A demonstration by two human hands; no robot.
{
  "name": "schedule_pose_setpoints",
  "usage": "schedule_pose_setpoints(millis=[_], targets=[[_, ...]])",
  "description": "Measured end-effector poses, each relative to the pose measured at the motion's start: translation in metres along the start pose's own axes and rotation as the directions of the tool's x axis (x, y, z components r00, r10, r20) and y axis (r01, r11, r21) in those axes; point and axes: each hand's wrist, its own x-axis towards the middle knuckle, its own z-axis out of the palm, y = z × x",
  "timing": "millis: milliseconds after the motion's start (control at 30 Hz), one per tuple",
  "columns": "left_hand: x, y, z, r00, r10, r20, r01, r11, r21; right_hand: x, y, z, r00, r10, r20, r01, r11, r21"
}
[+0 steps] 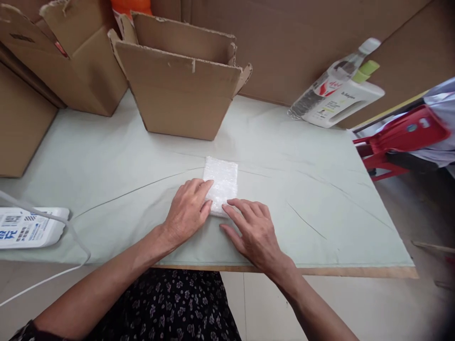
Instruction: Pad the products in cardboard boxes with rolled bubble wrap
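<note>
A small flat packet of clear bubble wrap (pixel 222 177) lies on the pale green table cover in front of me. My left hand (pixel 188 206) rests at its left side, the index fingertip on top and the thumb by the lower left corner, with a gap between them. At the lower right corner, my right hand (pixel 254 227) touches the wrap with its index fingertip. Its thumb is spread away, over the cloth. Both hands are open, palms down. Whether anything is inside the wrap, I cannot tell.
An open cardboard box (pixel 181 90) stands behind the packet, with more boxes (pixel 81 61) at the left. A clear bottle (pixel 334 80) and a white jug (pixel 341 104) stand back right. A white package (pixel 31 227) and cable (pixel 76 237) lie left. Beyond the table is a red chair (pixel 408 135).
</note>
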Motion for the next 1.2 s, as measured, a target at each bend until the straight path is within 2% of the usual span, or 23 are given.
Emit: schedule_pose_setpoints(millis=[100, 167, 233, 300, 367, 467, 533, 567, 633, 700, 800, 833, 900, 1000, 1100, 1167, 1200], targets=[[-0.005, 0.001, -0.005, 0.991, 0.128, -0.028, -0.128, 0.992, 0.001, 0.003, 0.003, 0.004, 0.999, 0.005, 0.033, -0.006, 1.000, 0.016], [-0.014, 0.001, -0.013, 0.984, 0.178, 0.012, -0.177, 0.983, -0.043, 0.004, 0.006, 0.003, 0.996, 0.043, 0.077, -0.053, 0.989, 0.140], [-0.023, 0.002, -0.022, 0.986, 0.161, 0.052, -0.156, 0.983, -0.098, 0.004, 0.007, -0.002, 0.983, 0.070, 0.170, -0.118, 0.948, 0.295], [-0.027, 0.001, -0.026, 0.991, 0.116, 0.071, -0.106, 0.986, -0.128, 0.002, 0.006, -0.007, 0.969, 0.084, 0.232, -0.168, 0.913, 0.371], [-0.025, -0.001, -0.024, 0.994, 0.076, 0.075, -0.068, 0.993, -0.099, 0.001, 0.001, -0.010, 0.975, 0.114, 0.191, -0.171, 0.933, 0.318], [-0.014, -0.005, -0.014, 0.999, 0.002, 0.046, -0.003, 1.000, 0.020, 0.000, -0.006, -0.009, 0.994, 0.091, 0.055, -0.098, 0.986, 0.132], [-0.009, -0.008, -0.009, 0.999, -0.049, 0.017, 0.048, 0.998, 0.047, 0.000, -0.009, -0.004, 0.997, 0.033, 0.066, -0.036, 0.998, 0.047], [-0.008, -0.008, -0.008, 0.997, -0.079, 0.005, 0.079, 0.997, 0.017, 0.001, -0.009, -0.001, 0.996, 0.013, 0.085, -0.015, 1.000, 0.024], [-0.012, -0.008, -0.010, 0.983, -0.183, 0.000, 0.181, 0.973, -0.142, 0.004, -0.006, 0.005, 0.995, 0.013, 0.100, -0.015, 1.000, 0.018], [-0.023, -0.005, -0.016, 0.937, -0.349, 0.034, 0.334, 0.859, -0.389, 0.008, -0.003, 0.009, 0.996, 0.056, 0.066, -0.061, 0.995, 0.077], [-0.038, 0.000, -0.023, 0.836, -0.519, 0.178, 0.479, 0.532, -0.698, 0.014, -0.005, 0.010, 0.989, 0.140, 0.051, -0.148, 0.958, 0.244], [-0.041, 0.001, -0.024, 0.817, -0.531, 0.225, 0.492, 0.438, -0.752, 0.016, -0.008, 0.008, 0.985, 0.158, 0.076, -0.174, 0.936, 0.307], [-0.044, 0.003, -0.024, 0.794, -0.532, 0.294, 0.507, 0.313, -0.803, 0.019, -0.016, 0.005, 0.971, 0.175, 0.164, -0.230, 0.873, 0.431], [-0.040, 0.005, -0.023, 0.770, -0.541, 0.338, 0.514, 0.213, -0.831, 0.020, -0.022, 0.001, 0.948, 0.215, 0.235, -0.314, 0.762, 0.567], [-0.037, 0.007, -0.024, 0.796, -0.501, 0.340, 0.477, 0.172, -0.862, 0.017, -0.019, 0.000, 0.919, 0.273, 0.286, -0.395, 0.598, 0.697], [-0.034, 0.009, -0.026, 0.830, -0.442, 0.339, 0.458, 0.195, -0.867, 0.016, -0.015, 0.001, 0.889, 0.222, 0.401, -0.458, 0.404, 0.791], [-0.030, 0.009, -0.029, 0.844, -0.412, 0.344, 0.463, 0.236, -0.854, 0.016, -0.013, 0.002, 0.874, 0.195, 0.446, -0.486, 0.307, 0.818]])
